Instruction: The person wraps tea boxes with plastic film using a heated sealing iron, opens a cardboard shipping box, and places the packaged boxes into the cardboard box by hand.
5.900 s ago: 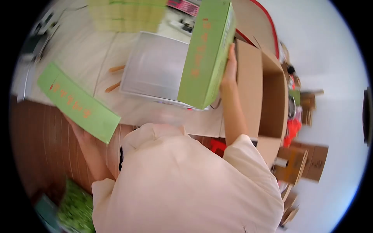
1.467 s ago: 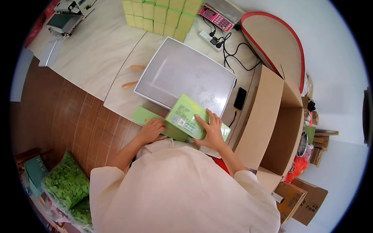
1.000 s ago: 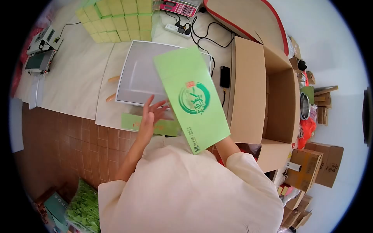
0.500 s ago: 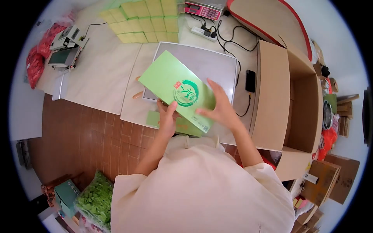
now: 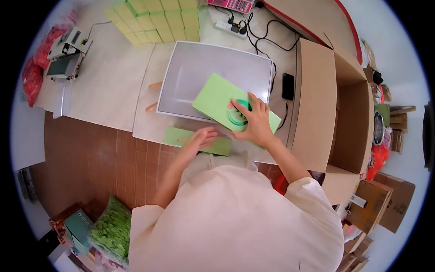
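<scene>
A light green box (image 5: 215, 93) with a dark green circular emblem lies slanted over the right front part of the grey-topped tray (image 5: 181, 81). My right hand (image 5: 258, 122) grips this box near its right end, fingers over the printed face and thumb at the near edge. Part of the emblem is hidden under those fingers. My left hand (image 5: 201, 139) is apart from the box, its fingers stretched out and holding nothing. Beneath it, along the table's front edge, lies a second flat green piece (image 5: 222, 147), partly covered by the hand.
Stacked pale green boxes (image 5: 158, 20) stand at the back. An open cardboard carton (image 5: 351, 122) is at the right, near a phone (image 5: 287, 86), cables and a power strip (image 5: 231, 28). A small machine (image 5: 68, 54) sits at far left; a bag of green packets (image 5: 111, 231) is below.
The green box has moved right and down onto the tray. My left hand has let go of it, while my right hand has shifted over its printed face.
</scene>
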A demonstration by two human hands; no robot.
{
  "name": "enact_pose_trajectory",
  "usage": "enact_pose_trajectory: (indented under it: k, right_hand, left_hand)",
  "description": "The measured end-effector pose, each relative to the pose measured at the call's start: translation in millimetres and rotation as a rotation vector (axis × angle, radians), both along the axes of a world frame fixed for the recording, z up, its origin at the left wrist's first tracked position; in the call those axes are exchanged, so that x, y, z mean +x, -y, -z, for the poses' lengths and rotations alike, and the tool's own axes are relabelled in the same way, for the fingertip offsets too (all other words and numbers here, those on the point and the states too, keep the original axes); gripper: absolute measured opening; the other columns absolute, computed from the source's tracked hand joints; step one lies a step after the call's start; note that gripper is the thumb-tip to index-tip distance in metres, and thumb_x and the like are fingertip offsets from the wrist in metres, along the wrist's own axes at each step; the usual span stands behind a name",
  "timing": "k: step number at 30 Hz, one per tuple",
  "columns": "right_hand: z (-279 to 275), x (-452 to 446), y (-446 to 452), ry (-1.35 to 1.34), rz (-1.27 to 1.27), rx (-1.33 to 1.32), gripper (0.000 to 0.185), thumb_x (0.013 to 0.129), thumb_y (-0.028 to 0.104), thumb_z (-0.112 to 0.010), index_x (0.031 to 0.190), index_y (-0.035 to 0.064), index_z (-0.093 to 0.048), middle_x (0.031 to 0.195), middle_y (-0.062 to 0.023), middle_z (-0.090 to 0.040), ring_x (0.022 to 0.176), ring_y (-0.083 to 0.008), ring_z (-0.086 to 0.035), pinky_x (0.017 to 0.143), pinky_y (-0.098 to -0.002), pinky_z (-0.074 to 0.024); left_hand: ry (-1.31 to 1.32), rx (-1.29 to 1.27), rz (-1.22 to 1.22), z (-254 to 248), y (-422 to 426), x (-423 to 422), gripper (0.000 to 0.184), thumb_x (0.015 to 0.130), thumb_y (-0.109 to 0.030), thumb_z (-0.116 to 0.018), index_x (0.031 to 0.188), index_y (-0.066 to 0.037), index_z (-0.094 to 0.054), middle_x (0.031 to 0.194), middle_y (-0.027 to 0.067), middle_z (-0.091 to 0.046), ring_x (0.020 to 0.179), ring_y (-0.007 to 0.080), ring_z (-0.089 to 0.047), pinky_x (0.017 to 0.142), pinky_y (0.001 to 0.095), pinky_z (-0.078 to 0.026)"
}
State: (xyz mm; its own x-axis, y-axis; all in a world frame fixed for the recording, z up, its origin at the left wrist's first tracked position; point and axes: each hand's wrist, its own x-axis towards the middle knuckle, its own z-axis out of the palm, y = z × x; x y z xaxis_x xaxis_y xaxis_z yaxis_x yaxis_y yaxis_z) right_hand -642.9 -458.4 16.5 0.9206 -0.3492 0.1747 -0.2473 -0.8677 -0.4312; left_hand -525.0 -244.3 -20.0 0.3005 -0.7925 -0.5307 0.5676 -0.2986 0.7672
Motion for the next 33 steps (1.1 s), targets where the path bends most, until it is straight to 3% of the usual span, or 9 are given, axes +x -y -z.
enact_pose_trajectory:
  k: [5,9,16,26,33]
  right_hand:
    - [14,-38,-2,-0.172,-0.004,-0.056,0.086,0.045,0.032,-0.081,0.127,0.0336,-0.053,0.136,-0.0206,-0.034,0.112,-0.0423,-0.039,0.093,-0.0524,-0.0315]
    - [21,-23,-2,-0.139,0.012,-0.062,0.088,0.043,0.03,-0.08,0.126,0.0345,-0.054,0.136,-0.0202,-0.035,0.109,-0.0414,-0.041,0.089,-0.0529,-0.033]
    - [23,65,8,-0.116,-0.046,-0.098,0.086,0.043,0.031,-0.079,0.125,0.0313,-0.055,0.134,-0.0218,-0.035,0.105,-0.0408,-0.042,0.085,-0.0502,-0.034]
    - [60,242,24,0.15,-0.037,-0.219,0.075,0.051,0.044,-0.077,0.122,0.0316,-0.056,0.129,-0.0215,-0.038,0.104,-0.0427,-0.045,0.086,-0.0528,-0.0349]
    - [60,233,28,0.124,0.016,-0.23,0.073,0.058,0.05,-0.074,0.127,0.033,-0.053,0.133,-0.0225,-0.038,0.11,-0.0419,-0.044,0.094,-0.0514,-0.0317]
  left_hand:
    - [-0.005,0.157,-0.208,16,-42,14,0.047,0.099,-0.041,-0.036,0.131,-0.007,-0.045,0.125,0.01,-0.054,0.116,0.0199,-0.051,0.1,0.0346,-0.036]
    - [-0.023,0.232,-0.302,11,-49,21,0.044,0.1,-0.039,-0.035,0.129,-0.008,-0.047,0.123,0.0087,-0.055,0.116,0.0191,-0.051,0.098,0.0333,-0.037]
    - [-0.12,0.22,-0.459,29,-66,24,0.045,0.1,-0.039,-0.036,0.128,-0.007,-0.047,0.122,0.0089,-0.056,0.116,0.0194,-0.052,0.098,0.0333,-0.038]
    - [-0.134,0.2,-0.643,33,-90,24,0.045,0.098,-0.041,-0.039,0.125,-0.007,-0.049,0.118,0.0079,-0.057,0.111,0.0182,-0.053,0.096,0.0321,-0.039]
    - [-0.115,0.195,-0.669,17,-92,21,0.04,0.098,-0.038,-0.041,0.123,-0.008,-0.05,0.115,0.0054,-0.058,0.11,0.0159,-0.053,0.094,0.029,-0.039]
